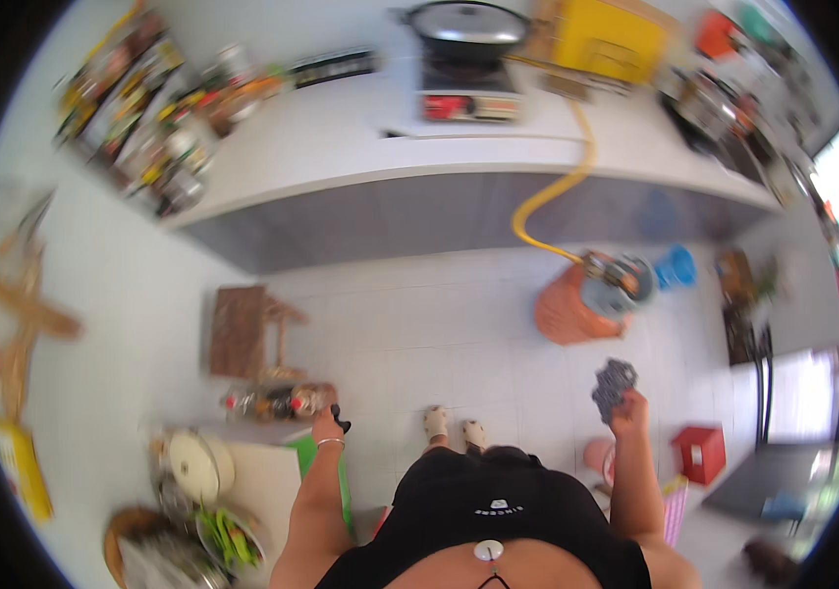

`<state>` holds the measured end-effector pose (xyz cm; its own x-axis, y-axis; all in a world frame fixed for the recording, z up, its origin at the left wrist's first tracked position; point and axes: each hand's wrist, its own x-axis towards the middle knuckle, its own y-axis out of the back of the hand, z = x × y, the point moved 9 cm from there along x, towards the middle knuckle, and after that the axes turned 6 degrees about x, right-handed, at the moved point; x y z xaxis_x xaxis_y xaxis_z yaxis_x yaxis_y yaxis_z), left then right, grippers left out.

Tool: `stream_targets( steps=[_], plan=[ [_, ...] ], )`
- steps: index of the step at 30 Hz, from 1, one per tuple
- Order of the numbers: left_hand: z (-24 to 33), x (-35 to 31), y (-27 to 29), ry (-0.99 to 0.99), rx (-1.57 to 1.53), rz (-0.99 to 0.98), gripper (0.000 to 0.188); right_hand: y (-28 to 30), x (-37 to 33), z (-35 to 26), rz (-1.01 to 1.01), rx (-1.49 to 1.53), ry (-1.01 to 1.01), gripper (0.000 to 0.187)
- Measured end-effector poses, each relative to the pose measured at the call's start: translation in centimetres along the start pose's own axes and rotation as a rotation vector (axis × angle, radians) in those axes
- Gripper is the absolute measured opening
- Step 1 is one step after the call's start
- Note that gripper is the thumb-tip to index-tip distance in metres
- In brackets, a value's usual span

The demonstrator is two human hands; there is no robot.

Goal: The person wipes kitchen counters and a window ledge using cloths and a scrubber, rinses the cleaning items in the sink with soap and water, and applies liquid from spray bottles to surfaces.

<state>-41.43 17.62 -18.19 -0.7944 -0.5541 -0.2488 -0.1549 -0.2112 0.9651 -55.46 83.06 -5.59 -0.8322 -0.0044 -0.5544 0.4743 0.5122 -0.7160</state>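
Note:
My right hand (629, 413) is closed round a crumpled dark grey, patterned cloth (614, 385), held out over the floor on the right. My left hand (325, 424) hangs low on the left, its fingers closed on a small black thing (341, 419) whose kind I cannot make out. Just beyond that hand, several clear bottles (277, 401) with red caps stand beside a brown wooden stool (238, 332). Motion blur softens both hands.
Ahead runs a white counter (321, 157) with a lidded pan (468, 27) on a stove (469, 102). A yellow hose (559, 187) drops to an orange gas cylinder (568, 306). A red box (699, 454) stands at right; a cream lidded pot (201, 465) at left.

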Motion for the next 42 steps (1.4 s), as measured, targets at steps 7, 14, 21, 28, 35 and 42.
stream_targets(
  steps=[7, 14, 21, 28, 35, 42],
  plan=[
    [20.5, 2.9, -4.5, -0.297, -0.171, -0.138, 0.023, 7.3, -5.0, -6.8, 0.281, 0.167, 0.206, 0.038],
    [36.5, -0.9, -5.9, -0.561, -0.051, -0.244, 0.028, 19.7, -7.9, -13.7, 0.308, 0.442, 0.383, 0.046],
    [44.3, -3.2, -8.2, -0.479, 0.249, -0.216, 0.033, 35.4, -10.8, -23.7, 0.305, 0.677, 0.531, 0.053],
    [64.3, -2.0, 0.8, -0.423, -0.096, 0.132, 0.036, 45.3, -9.6, -33.7, 0.511, 0.692, 0.534, 0.030],
    [85.4, 6.7, 13.9, -0.372, -0.378, 0.487, 0.037, 46.0, -1.8, -43.8, 0.429, 0.636, 0.532, 0.034],
    [104.0, 17.9, 14.6, -0.514, -0.082, 0.635, 0.057, 48.8, -4.3, -54.1, 0.662, 0.666, 0.582, 0.047]
  ],
)
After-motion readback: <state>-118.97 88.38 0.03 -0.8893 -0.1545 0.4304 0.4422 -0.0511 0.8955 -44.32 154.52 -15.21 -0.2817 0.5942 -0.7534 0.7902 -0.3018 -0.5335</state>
